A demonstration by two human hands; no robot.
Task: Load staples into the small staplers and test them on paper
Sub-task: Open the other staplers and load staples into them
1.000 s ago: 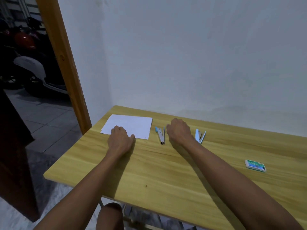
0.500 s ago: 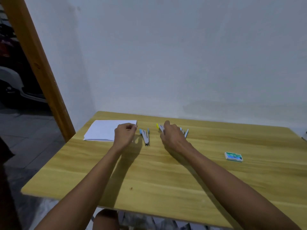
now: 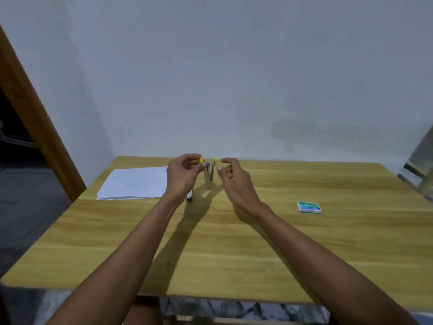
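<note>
A small metal stapler with yellow ends (image 3: 210,171) is held upright above the wooden table (image 3: 234,242), its arms spread apart at the top. My left hand (image 3: 184,175) pinches its left yellow end. From the other side, the fingertips of my right hand (image 3: 234,181) pinch the right arm. A second small stapler (image 3: 190,197) lies on the table, mostly hidden under my left wrist. A stack of white paper (image 3: 133,182) lies at the far left. A green and white staple box (image 3: 308,206) lies to the right.
A white wall runs along the table's far edge. A wooden door frame (image 3: 35,113) stands at the left with a dark room beyond. A metallic object (image 3: 419,165) juts in at the right edge.
My right hand lifted the yellow-ended stapler off the table, and my left hand left the paper to meet it. Both hands now hold it raised. The camera turned right.
</note>
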